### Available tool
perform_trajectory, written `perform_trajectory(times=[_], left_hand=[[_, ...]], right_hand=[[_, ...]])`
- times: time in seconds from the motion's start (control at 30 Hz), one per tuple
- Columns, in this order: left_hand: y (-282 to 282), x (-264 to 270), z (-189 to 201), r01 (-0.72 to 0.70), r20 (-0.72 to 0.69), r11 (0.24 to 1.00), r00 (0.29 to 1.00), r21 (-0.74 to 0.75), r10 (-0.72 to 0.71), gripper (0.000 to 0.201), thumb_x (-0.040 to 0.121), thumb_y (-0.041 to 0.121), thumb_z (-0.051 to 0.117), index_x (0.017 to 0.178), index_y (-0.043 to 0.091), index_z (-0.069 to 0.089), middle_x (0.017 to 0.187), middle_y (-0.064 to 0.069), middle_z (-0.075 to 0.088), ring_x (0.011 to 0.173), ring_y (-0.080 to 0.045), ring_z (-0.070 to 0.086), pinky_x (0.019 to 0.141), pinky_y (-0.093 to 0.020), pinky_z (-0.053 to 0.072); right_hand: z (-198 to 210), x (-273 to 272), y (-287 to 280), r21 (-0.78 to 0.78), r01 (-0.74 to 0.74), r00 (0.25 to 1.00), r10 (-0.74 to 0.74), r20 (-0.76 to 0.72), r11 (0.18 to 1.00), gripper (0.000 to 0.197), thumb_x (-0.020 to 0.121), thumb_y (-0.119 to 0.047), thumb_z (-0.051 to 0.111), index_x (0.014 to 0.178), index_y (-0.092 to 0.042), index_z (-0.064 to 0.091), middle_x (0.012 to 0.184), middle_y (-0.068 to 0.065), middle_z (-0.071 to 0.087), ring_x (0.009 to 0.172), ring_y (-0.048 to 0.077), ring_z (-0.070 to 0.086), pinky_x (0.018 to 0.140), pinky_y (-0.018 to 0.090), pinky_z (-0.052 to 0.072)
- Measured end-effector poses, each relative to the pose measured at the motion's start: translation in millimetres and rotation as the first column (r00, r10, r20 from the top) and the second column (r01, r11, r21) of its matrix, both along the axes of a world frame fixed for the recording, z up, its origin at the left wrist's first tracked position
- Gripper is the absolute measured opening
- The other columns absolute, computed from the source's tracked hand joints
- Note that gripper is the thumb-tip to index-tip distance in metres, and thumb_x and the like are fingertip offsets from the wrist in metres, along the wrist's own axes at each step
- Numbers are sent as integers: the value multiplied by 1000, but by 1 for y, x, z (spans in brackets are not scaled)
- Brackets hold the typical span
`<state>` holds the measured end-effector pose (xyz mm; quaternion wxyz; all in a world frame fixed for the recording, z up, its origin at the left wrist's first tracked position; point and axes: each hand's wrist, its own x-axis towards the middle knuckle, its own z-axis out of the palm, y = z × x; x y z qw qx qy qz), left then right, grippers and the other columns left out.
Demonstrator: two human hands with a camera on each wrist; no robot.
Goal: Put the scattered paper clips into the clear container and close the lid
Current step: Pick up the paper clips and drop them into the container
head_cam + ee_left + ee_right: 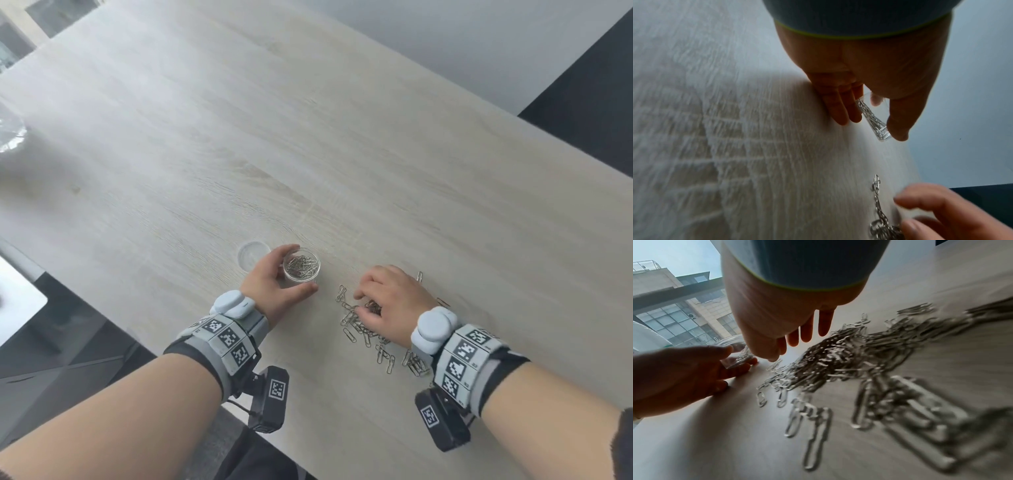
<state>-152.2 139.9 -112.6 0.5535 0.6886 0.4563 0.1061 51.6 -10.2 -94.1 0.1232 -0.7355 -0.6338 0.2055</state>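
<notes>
A: Left to right? Round clear plastic lid (252, 256) lay off; my left hand (270, 281) gripped the small clear round container (301, 266).

B: Right hand (394, 297)?

A: Fingers curled over scattered silver wire paper clips (363, 329); grasp unclear. Light, slippery, tangly; I'd pinch clumps.

Left hand (270, 282) fingers (844, 104) curled in a grip, right hand (394, 301) palm down, fingers bent

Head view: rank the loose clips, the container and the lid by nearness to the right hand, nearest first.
1. Loose clips: under the right hand, at its fingers.
2. Container: to its left, gripped by the left hand.
3. Lid: farther left, beyond the container, flat on the table.
</notes>
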Motion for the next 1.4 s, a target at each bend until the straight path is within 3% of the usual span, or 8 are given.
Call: perform_trajectory(times=[0.17, 0.37, 0.53, 0.77, 0.87, 1.03, 1.23, 1.4], left_hand=[[-4, 2, -1, -7, 3, 1000, 1000, -1, 7, 69, 59, 55, 80, 122, 48, 52, 116, 12, 67, 105, -14, 65, 97, -43, 52], [-14, 4, 1, -1, 9, 1000, 1000, 22, 0, 65, 59, 55, 79, 117, 53, 52, 113, 14, 68, 102, -9, 67, 95, -40, 54], [-30, 9, 0, 55, -4, 997, 998, 44, -55, 69, 59, 56, 78, 122, 49, 52, 117, 13, 66, 105, -8, 65, 97, -38, 52], [-56, 19, -9, 108, -16, 994, 994, 23, -108, 69, 58, 60, 79, 121, 53, 50, 118, 16, 66, 109, -7, 64, 100, -41, 51], [-62, 21, -12, 120, -32, 993, 992, 16, -119, 70, 57, 62, 80, 120, 56, 50, 118, 19, 66, 109, -6, 64, 100, -40, 51], [-68, 21, -14, 147, -48, 989, 988, 27, -145, 67, 58, 63, 80, 117, 61, 49, 118, 20, 66, 110, -5, 63, 100, -41, 51], [-69, 21, -15, 136, -67, 990, 989, 32, -134, 70, 58, 64, 79, 121, 57, 50, 117, 19, 66, 109, -6, 64, 100, -40, 51], [-70, 22, -16, 124, -62, 992, 990, 25, -123, 71, 57, 64, 81, 120, 57, 50, 118, 17, 67, 109, -9, 65, 100, -43, 51]], right_hand=[[0, -29, 18, -152, -118, 990, 128, 59, 981, 41, 70, -54, 59, 107, -36, 57, 119, -12, 47, 112, 17, 41, 93, 37, 38], [-10, -28, -15, -2, -189, 981, 189, 53, 982, 6, 75, -31, 60, 78, -27, 60, 93, -9, 57, 90, 21, 54, 76, 33, 48], [-5, -3, -53, -60, -157, 984, 161, 72, 986, 4, 75, -31, 56, 76, -28, 60, 89, -10, 57, 91, 20, 54, 78, 38, 50], [16, 27, -51, -98, 299, 952, -290, 93, 949, 50, 77, -51, 60, 123, -36, 51, 139, -9, 42, 130, 20, 35, 106, 43, 35], [11, 27, -43, -229, 297, 954, -277, 115, 927, 70, 76, -58, 57, 139, -38, 34, 156, -9, 20, 143, 21, 19, 112, 44, 26], [6, 18, -63, -272, 239, 970, -216, 114, 932, 62, 82, -51, 52, 139, -31, 39, 153, -6, 28, 141, 22, 23, 114, 40, 26], [15, 18, -93, -166, 254, 967, -249, 52, 953, 43, 83, -45, 52, 124, -32, 53, 127, -10, 47, 122, 19, 40, 103, 40, 38], [17, 10, -65, -220, 204, 978, -189, 89, 954, 62, 84, -49, 51, 141, -31, 36, 153, -7, 27, 141, 23, 22, 113, 43, 27]])
